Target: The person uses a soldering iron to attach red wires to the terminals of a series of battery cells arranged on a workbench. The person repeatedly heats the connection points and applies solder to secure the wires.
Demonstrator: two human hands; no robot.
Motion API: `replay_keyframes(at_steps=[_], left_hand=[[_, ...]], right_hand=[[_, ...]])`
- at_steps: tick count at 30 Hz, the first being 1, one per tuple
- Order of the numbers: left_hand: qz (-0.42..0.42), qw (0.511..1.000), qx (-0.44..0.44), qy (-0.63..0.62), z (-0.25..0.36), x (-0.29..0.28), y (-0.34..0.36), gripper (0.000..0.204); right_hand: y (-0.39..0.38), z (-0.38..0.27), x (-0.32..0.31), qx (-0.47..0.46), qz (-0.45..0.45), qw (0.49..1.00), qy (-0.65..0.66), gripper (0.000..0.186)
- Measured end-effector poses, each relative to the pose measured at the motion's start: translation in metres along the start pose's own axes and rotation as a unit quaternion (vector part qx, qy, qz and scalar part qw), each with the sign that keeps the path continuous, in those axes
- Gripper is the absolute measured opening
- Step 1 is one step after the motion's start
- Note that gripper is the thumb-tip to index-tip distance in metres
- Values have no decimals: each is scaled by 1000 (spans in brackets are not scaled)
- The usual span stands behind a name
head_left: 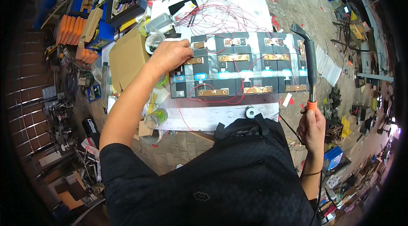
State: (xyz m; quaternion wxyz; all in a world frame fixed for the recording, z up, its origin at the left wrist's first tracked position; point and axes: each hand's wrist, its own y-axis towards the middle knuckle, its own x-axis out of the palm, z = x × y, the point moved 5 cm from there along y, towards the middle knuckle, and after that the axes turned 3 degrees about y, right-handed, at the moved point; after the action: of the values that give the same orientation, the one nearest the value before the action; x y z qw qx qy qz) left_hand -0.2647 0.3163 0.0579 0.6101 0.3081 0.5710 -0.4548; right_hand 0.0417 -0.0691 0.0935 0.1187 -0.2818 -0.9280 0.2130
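Note:
A battery pack (238,85) of dark cells lies across the white-covered table in front of me. Copper strips (233,57), clear tape and thin red wires run over its top. My left hand (173,54) is at the pack's left end, its fingers bent together near a copper strip; what they pinch, if anything, is hidden. Wrapped round a handle with an orange collar, my right hand (311,129) holds a large corded soldering iron (311,62) upright beside the pack's right end. Its dark bent head tilts left above the pack's far right corner.
Loose red wires (225,15) tangle behind the pack. A cardboard box (129,58) and a jar (156,118) stand left. A tape roll (251,112) lies near the front edge. Orange bins (70,30) stand further left. A black cord (290,127) hangs by my right hand.

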Motion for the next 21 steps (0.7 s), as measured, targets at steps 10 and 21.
replay_keyframes(at_steps=[10, 21], left_hand=[[-3, 991, 108, 75, 3, 4, 10, 9], [-6, 999, 36, -11, -6, 7, 11, 6]], right_hand=[[-3, -5, -2, 7, 19, 1000, 15, 33], [0, -6, -1, -5, 29, 1000, 9, 37]])
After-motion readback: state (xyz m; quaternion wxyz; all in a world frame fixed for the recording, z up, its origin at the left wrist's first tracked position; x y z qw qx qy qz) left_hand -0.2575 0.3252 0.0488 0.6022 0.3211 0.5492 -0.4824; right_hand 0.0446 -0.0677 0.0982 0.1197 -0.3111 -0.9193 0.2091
